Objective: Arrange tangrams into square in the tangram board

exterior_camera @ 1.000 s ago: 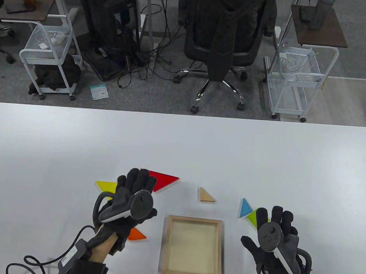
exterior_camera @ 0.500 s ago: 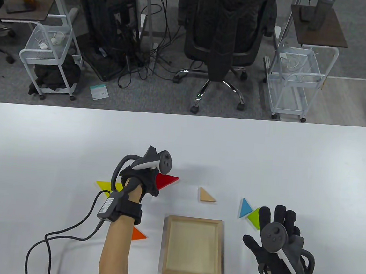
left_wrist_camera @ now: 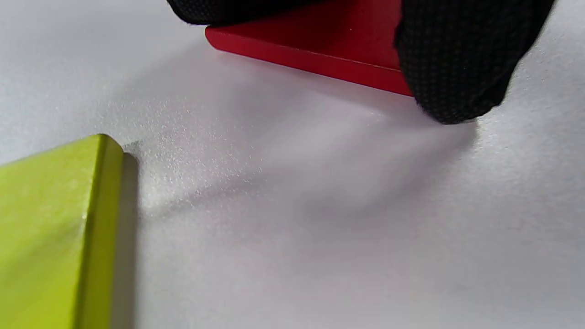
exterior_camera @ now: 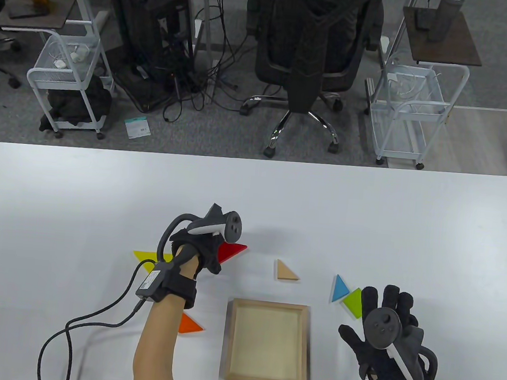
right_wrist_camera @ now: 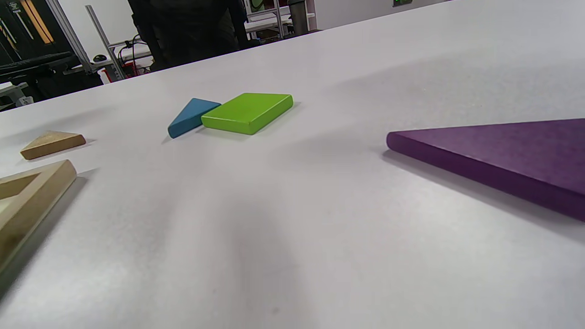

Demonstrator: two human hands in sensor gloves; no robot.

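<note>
The empty wooden tangram board [exterior_camera: 270, 306] lies near the table's front edge. My left hand [exterior_camera: 212, 250] is tipped steeply down behind it, its fingertips [left_wrist_camera: 457, 59] pinching the red triangle [exterior_camera: 232, 250] that lies on the table. Just left of it is a yellow triangle [exterior_camera: 145, 256], and an orange triangle [exterior_camera: 189, 324] peeks out beside my forearm. My right hand [exterior_camera: 383, 308] hovers flat with spread fingers, partly over the green square [exterior_camera: 353, 301], which touches a blue triangle [exterior_camera: 339, 289]. A purple triangle [right_wrist_camera: 502, 155] shows only in the right wrist view.
A small plain wooden triangle [exterior_camera: 286, 272] lies behind the board. The glove's cable [exterior_camera: 91, 322] trails over the table at the front left. An office chair [exterior_camera: 310, 48] and white carts [exterior_camera: 68, 72] stand beyond the table's far edge.
My left hand went from lying flat over the pieces to tipped down with its wrist raised, fingertips closing on the red triangle. The right hand drifted slightly to the right.
</note>
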